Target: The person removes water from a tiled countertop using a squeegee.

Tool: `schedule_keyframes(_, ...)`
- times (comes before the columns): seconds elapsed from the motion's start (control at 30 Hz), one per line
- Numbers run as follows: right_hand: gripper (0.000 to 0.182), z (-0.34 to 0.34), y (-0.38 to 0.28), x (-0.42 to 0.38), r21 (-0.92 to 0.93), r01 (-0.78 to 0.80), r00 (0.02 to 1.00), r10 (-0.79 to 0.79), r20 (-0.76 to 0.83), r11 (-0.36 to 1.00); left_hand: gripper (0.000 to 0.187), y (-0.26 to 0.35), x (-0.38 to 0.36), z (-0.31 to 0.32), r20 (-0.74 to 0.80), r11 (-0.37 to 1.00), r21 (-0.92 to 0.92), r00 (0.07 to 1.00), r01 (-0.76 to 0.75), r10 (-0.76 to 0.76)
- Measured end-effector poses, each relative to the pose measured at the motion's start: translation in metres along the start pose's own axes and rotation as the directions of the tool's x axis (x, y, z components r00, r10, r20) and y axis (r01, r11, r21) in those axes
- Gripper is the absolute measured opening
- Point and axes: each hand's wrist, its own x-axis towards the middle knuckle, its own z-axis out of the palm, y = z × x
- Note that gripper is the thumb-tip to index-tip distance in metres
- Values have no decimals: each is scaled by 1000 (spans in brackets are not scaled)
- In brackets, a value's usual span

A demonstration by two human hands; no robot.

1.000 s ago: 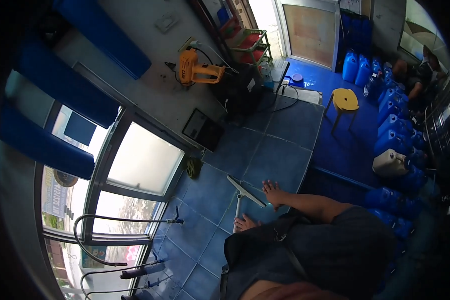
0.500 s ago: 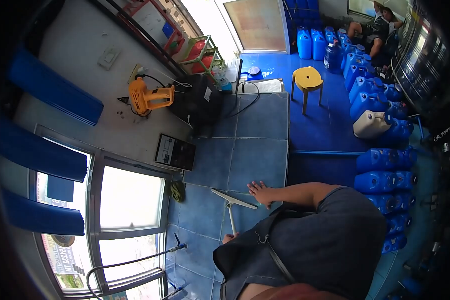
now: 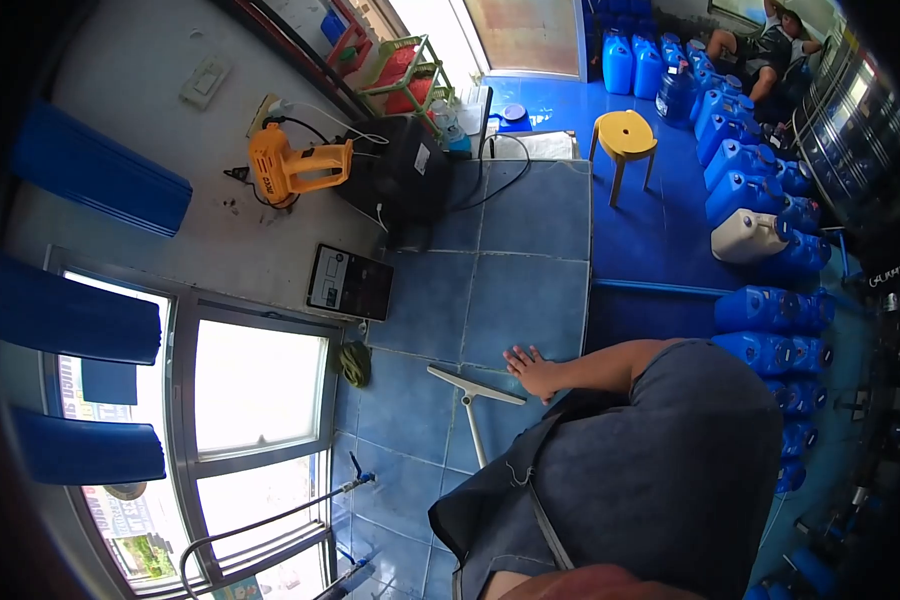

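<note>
My right hand (image 3: 532, 374) lies open with fingers spread, palm down on the blue tiled counter (image 3: 530, 295), near its edge. Just left of it, a white squeegee (image 3: 475, 388) rests its blade against the tiles. The handle runs down and disappears behind my dark apron (image 3: 490, 500), so its lower end is hidden. My left hand is out of sight behind the apron. A dark green cloth (image 3: 354, 363) sits by the wall, left of the squeegee.
A black panel box (image 3: 350, 282) leans at the wall. An orange power tool (image 3: 295, 165) hangs above a black case (image 3: 400, 170). A hose tap (image 3: 360, 480) juts over the counter. Beyond stand a yellow stool (image 3: 625, 135), several blue jugs (image 3: 740, 165) and a reclining person (image 3: 760, 60).
My view has shifted slightly. The left fingers that showed on the squeegee handle are now hidden behind the apron. My right hand remains flat on the tiles.
</note>
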Motion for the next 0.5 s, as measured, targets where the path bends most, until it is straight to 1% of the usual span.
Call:
schedule_keyframes(0.07, 133, 2, -3, 2, -17, 4, 1000, -3, 22, 1000, 63, -14, 1, 3, -12, 999, -4, 999, 41, -41)
schedule_keyframes(0.13, 131, 6, -6, 9, -102, -27, 998, 32, 50, 994, 63, -30, 0, 10, -22, 996, -19, 996, 87, -87)
schedule_keyframes(0.27, 128, 11, -5, 14, -93, -32, 997, 39, 66, 995, 63, -50, 1, 25, -35, 985, -46, 985, 165, -167)
schedule_keyframes(0.33, 120, 12, -5, 14, -17, -30, 999, 31, 40, 999, 63, -50, 4, 34, -38, 980, -60, 981, 188, -191)
schedule_keyframes(0.5, 121, -4, -10, 5, -38, -26, 998, 28, 47, 999, 63, -45, 15, 49, -61, 969, -87, 969, 233, -238)
